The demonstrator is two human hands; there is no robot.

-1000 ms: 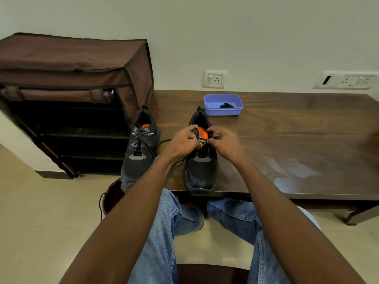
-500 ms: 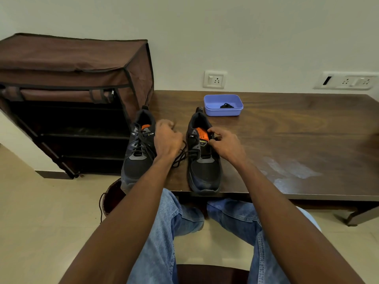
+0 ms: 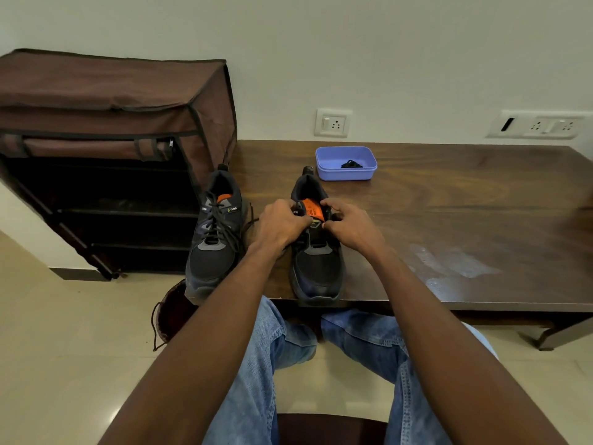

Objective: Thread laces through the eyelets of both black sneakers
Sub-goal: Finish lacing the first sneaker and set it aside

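Both hands are seen at the tongue of the right sneaker (image 3: 316, 252), which stands on the table (image 3: 449, 220) near its front edge, toe toward the person. The left hand (image 3: 282, 224) is curled at the 9 o'clock side of the tongue, with its fingertips pressed together at the eyelet row; a lace is probably pinched there, but it is hidden by the fingers and cannot be told for sure. The right hand (image 3: 349, 224) is curled at the 3 o'clock side, with thumb and forefinger pinched at the edge of the orange tongue label (image 3: 312, 209). On this label some letters like "AIR" can be read; the rest is too small. The left sneaker (image 3: 216, 239) is placed at 9 o'clock from the right one, apart from it, at the left end of the table, and it is already laced with a black lace (image 3: 221, 224). A small tag with "CLYMB" is seen on its tongue. At 1 o'clock from the right sneaker a blue box (image 3: 346, 163) is placed, with a black bundle (image 3: 351, 164) inside. A brown shoe rack (image 3: 106, 149) is standing at 10 o'clock, beside the table.
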